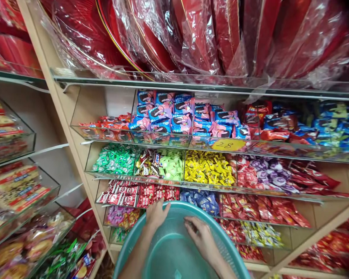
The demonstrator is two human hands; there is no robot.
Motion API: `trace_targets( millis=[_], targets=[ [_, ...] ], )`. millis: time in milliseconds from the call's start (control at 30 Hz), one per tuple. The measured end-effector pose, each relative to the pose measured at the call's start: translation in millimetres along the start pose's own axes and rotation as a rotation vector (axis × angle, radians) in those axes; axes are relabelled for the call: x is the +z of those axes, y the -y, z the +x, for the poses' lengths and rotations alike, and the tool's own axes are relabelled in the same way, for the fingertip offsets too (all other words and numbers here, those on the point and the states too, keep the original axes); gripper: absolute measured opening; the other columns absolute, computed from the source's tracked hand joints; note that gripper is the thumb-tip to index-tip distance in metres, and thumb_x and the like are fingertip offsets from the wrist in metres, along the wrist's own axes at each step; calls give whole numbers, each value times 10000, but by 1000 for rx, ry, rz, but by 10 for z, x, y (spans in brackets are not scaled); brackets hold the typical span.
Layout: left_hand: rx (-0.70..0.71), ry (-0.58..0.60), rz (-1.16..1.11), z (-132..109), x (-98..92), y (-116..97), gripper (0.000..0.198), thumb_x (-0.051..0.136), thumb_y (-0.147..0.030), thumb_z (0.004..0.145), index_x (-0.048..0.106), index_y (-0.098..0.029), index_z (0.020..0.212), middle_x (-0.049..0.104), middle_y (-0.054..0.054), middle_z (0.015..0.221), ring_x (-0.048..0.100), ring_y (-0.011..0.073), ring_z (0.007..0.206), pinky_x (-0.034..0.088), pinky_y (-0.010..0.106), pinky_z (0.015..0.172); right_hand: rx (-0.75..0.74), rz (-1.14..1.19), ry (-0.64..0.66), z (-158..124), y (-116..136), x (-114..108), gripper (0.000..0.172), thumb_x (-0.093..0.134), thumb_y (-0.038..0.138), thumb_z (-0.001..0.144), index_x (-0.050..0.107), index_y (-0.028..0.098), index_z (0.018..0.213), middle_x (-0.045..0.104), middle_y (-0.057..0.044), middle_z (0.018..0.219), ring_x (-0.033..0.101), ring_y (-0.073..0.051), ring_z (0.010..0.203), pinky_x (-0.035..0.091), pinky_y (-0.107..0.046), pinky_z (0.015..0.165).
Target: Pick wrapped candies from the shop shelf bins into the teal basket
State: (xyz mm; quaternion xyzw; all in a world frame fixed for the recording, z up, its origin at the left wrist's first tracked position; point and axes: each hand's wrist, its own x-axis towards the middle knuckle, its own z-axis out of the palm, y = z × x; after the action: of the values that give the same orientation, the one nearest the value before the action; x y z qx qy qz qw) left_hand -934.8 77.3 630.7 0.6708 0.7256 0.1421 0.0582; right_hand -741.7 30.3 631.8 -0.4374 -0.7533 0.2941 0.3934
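Evidently, from my remote seat, the green basin (174, 252) is where both hands are gathered: it sits low in the middle of the head view, close up to the lower candy trays, probably so that little falls between shelf and bowl. What bears its weight I cannot see.

My left hand (157, 214) lies over its far rim, thumb spread from the fingers, which point toward red packets (158, 193); whether they grip the rim, touch a packet or hold nothing, I cannot tell. My right hand (202, 236) hangs over the basin's inside, half open with fingers loosely bent, and I see nothing in its grasp.

Beyond these 2 hands, clear dividers seem meant to keep the sorts apart: green sweets (114, 159) at the left, yellow sweets (209, 168) nearer the middle. Above them, blue-and-pink packets (163, 112) are stacked behind a clear front lip that likely stops them sliding off; a yellow label (229, 145) reading 28 faces outward, presumably for buyers. Up top, red goods (151, 35) stand upright in clear film, perhaps against dust.
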Motion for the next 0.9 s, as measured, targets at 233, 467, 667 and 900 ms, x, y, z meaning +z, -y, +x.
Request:
trace_targets(
  millis=[233, 467, 667, 900],
  targets=[
    [-17, 21, 14, 1, -119, 257, 506, 258, -523, 843, 536, -183, 1094, 660, 100, 983, 602, 230, 912, 418, 313, 737, -18, -9, -1, 85, 169, 240, 296, 430, 376, 855, 600, 219, 1041, 640, -49, 888, 587, -165, 725, 474, -274, 667],
    [-6, 47, 11, -13, -127, 374, 513, 253, -514, 840, 555, -166, 1065, 665, 116, 955, 607, 243, 888, 422, 323, 732, -318, -346, -122, 884, 831, -244, 273, 412, 286, 871, 552, 225, 1097, 604, -50, 961, 541, -169, 892, 425, -288, 797],
    [-12, 44, -12, -69, -133, 569, 517, 262, -508, 841, 539, -153, 1095, 670, 121, 950, 612, 247, 886, 426, 324, 713, -423, -701, 20, 1490, 1012, -311, 357, 470, 170, 828, 477, 195, 1184, 539, -70, 1068, 469, -185, 977, 377, -306, 842],
    [-51, -3, -42, -89, -308, 736, 511, 253, -519, 843, 543, -173, 1083, 666, 107, 975, 609, 245, 898, 419, 306, 707, -458, -859, 18, 1599, 945, -172, 325, 472, 157, 829, 474, 193, 1152, 528, -67, 1096, 446, -183, 942, 343, -300, 820]
  ],
)
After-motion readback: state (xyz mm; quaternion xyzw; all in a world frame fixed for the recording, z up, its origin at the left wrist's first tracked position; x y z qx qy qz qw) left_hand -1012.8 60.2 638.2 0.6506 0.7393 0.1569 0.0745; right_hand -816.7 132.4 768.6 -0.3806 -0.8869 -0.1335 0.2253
